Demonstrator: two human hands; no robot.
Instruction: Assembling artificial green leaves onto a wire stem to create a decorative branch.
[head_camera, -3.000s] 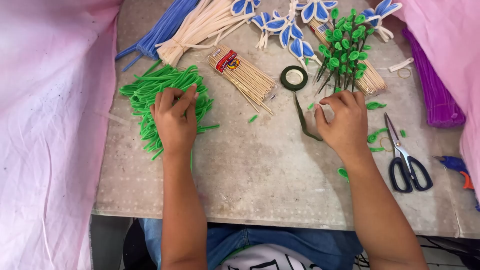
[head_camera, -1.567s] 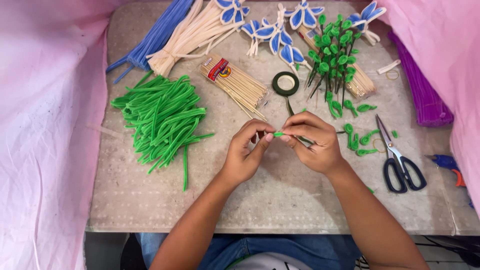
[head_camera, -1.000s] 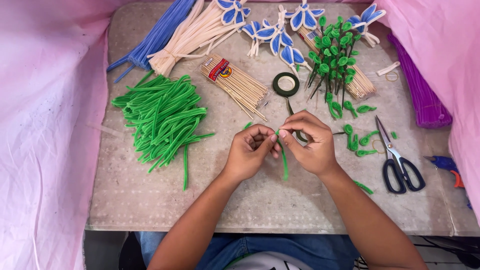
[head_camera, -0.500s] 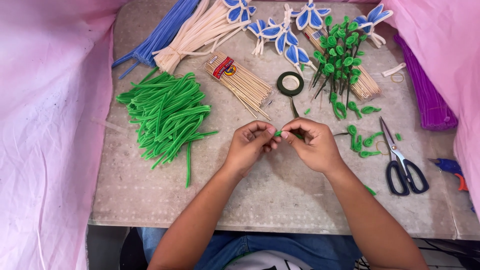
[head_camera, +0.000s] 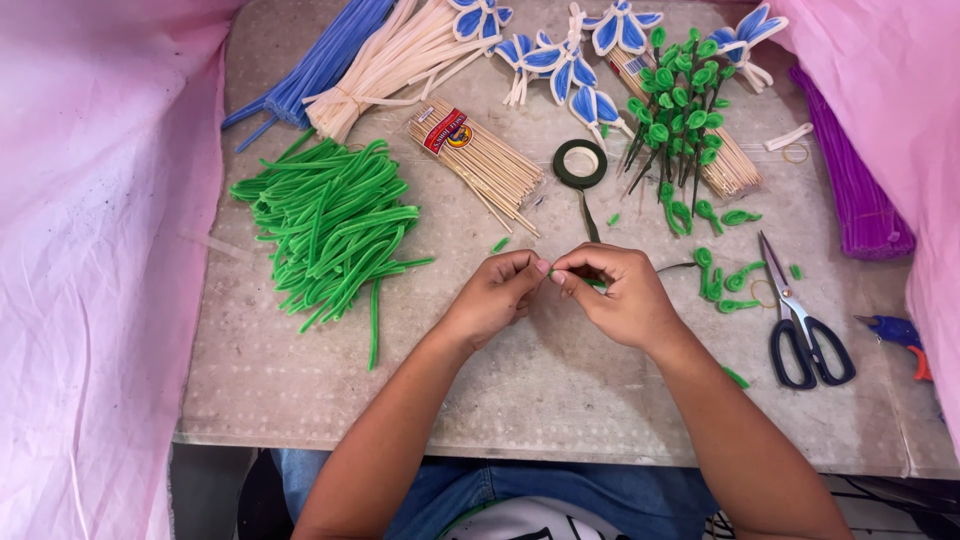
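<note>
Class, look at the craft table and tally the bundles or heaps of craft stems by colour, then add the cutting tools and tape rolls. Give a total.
Green stem heap: 1
Blue stem bundle: 1
Cream stem bundle: 1
Purple stem bundle: 1
Scissors: 1
Dark green tape roll: 1
Total: 6

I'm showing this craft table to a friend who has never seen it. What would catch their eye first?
Probably the two hands meeting at the table's middle: the left hand and right hand pinch a small green piece between their fingertips. Next, the loose heap of bright green pipe cleaners to the left of the hands. Then the blue-and-white flowers along the far edge, with black-handled scissors lying to the right.
</note>
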